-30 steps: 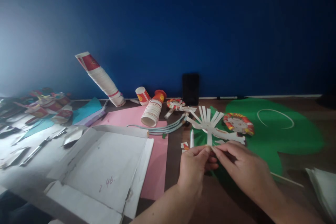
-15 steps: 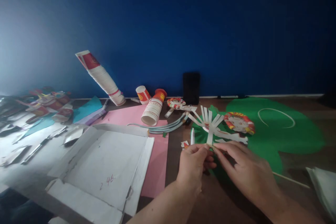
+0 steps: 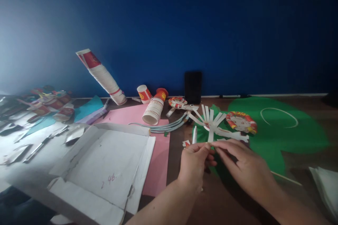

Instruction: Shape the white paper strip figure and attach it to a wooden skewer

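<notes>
My left hand (image 3: 194, 163) is closed, thumb and fingertips pinching the lower end of a white strip of a cut paper cup (image 3: 211, 132), whose other strips fan out above. My right hand (image 3: 245, 168) is pinched against the left fingertips. A thin wooden stick (image 3: 286, 178) emerges from behind the right hand and lines up with its fingertips; its middle is hidden. Beyond the hands lies a red-and-yellow ring of folded paper cup (image 3: 241, 122). A white pen-like stick (image 3: 194, 135) stands out left of the strips.
At left are an open white cardboard box (image 3: 105, 161) and pink paper (image 3: 158, 168). Behind are stacked paper cups (image 3: 105, 79), a cup pile (image 3: 153, 110), a coiled cable (image 3: 169, 128) and a black phone-like slab (image 3: 193, 87). Green paper (image 3: 298, 130) lies right.
The thin stick's far end has shifted left, towards the right hand. My right fingertips have moved slightly left against the left ones. The view has tilted slightly.
</notes>
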Action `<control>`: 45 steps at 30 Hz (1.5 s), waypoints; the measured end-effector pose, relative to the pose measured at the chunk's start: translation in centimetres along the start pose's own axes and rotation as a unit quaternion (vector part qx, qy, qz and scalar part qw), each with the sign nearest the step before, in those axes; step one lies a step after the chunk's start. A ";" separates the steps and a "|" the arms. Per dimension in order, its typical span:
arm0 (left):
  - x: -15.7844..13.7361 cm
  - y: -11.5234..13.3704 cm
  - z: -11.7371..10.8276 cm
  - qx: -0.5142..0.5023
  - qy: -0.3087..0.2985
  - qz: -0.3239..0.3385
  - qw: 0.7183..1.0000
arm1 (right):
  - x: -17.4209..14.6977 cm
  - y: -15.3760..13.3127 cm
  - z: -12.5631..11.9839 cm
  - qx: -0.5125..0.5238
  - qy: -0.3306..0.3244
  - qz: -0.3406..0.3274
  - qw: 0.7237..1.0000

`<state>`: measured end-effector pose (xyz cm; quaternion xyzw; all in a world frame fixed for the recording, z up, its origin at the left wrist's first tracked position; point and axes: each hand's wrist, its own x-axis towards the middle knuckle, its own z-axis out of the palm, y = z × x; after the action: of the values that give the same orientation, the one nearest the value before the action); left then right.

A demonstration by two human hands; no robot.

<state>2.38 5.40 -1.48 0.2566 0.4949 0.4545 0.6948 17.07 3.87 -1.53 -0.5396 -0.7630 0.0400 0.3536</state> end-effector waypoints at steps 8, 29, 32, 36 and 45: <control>0.2 -0.1 -0.2 0.051 -0.006 0.003 0.999 | 0.2 0.4 0.3 0.015 -0.034 0.056 0.998; -0.2 0.6 0.2 0.056 0.012 -0.004 0.998 | 0.7 -0.1 0.2 0.113 -0.091 0.117 0.983; 0.0 0.4 0.0 0.059 0.004 0.002 0.998 | 1.1 -0.5 0.0 0.112 -0.080 0.129 0.982; 0.0 0.3 0.0 0.076 -0.002 -0.009 0.997 | 1.2 -0.6 -0.2 0.075 -0.086 0.130 0.985; -0.1 0.3 0.2 0.066 -0.004 -0.003 0.998 | 0.8 -0.4 0.1 0.051 -0.095 0.143 0.984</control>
<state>2.48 5.45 -1.10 0.3019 0.5216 0.4175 0.6800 16.53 4.43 -1.03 -0.6181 -0.7048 0.1802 0.2978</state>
